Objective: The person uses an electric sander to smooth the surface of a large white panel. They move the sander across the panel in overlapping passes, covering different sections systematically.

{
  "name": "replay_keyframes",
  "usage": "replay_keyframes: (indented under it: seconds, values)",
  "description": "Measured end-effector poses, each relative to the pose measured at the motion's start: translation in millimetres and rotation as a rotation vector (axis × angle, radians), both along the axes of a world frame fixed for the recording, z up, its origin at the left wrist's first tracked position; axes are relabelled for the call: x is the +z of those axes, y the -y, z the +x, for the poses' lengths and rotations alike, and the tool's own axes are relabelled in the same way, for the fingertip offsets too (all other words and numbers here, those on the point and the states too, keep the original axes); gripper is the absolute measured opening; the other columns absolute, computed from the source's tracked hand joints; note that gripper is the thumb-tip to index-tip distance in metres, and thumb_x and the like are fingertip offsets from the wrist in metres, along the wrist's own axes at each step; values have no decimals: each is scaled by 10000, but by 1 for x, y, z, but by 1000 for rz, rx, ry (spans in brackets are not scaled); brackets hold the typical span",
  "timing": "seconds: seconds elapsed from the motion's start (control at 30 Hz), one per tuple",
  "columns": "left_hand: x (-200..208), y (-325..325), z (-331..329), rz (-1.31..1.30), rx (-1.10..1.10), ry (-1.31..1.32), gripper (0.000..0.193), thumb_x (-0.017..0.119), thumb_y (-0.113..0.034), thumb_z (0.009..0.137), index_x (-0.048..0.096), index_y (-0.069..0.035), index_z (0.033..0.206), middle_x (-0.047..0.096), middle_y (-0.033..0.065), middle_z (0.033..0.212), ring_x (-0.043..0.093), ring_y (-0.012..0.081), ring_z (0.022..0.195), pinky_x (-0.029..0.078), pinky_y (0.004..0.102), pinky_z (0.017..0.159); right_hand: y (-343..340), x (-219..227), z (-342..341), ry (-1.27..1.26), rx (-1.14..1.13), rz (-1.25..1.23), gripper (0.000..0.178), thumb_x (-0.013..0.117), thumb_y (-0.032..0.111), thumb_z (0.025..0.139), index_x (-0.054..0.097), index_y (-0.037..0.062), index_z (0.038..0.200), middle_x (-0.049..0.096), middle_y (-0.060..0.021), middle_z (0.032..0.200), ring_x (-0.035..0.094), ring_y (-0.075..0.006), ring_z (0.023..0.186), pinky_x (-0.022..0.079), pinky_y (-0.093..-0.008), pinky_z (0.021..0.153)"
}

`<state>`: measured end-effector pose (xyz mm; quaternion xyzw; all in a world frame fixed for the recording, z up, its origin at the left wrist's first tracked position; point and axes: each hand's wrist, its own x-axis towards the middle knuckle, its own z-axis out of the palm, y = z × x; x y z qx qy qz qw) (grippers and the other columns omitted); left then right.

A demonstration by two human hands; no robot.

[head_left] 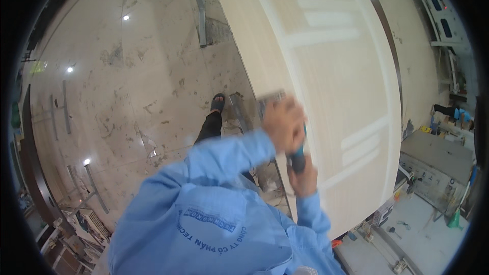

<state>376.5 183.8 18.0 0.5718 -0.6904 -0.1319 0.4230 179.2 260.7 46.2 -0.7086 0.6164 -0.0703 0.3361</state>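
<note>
blue shirt (214, 224) fills the near view. both hands grip a teal tool (298, 160) pressed on the near edge of the big pale door (346, 81): the left hand (282, 122) curls on top, the right hand (304, 178) wraps below. next, keep it steady. far left lies the shiny floor (127, 71).
</note>
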Motion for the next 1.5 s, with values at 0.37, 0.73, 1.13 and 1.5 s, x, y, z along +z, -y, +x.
replay_keyframes:
  seconds: [0.37,0.73,1.13,1.5]
  values:
    - [-4,64,-1,-15,-378,-139,141,685,-230,735,696,-142,844,650,34,940,601,266,1083,467,499,861,15,11,21,-80,-253,-126,242,732,109,843,587,16,1014,666,-251,769,695,-501,777,537,-456,623]
    - [-33,395,359,-182,89,-129,301,608,-315,857,797,-81,849,777,143,916,725,337,923,566,423,860,409,-28,342,67,188,-389,324,746,269,783,691,-12,933,722,-274,876,711,-461,875,570,-494,793]
    - [-18,243,241,-177,55,-150,150,643,-225,812,769,-145,821,773,63,949,686,321,975,571,438,844,257,-22,216,105,152,-261,310,751,245,867,613,43,1056,713,-270,860,699,-494,826,567,-536,697]
    - [9,61,118,-84,-155,-167,150,664,-201,697,677,-125,825,619,19,917,588,269,1072,460,455,804,43,19,122,-30,-142,6,239,726,110,849,575,44,1021,673,-272,770,689,-508,766,539,-521,638]
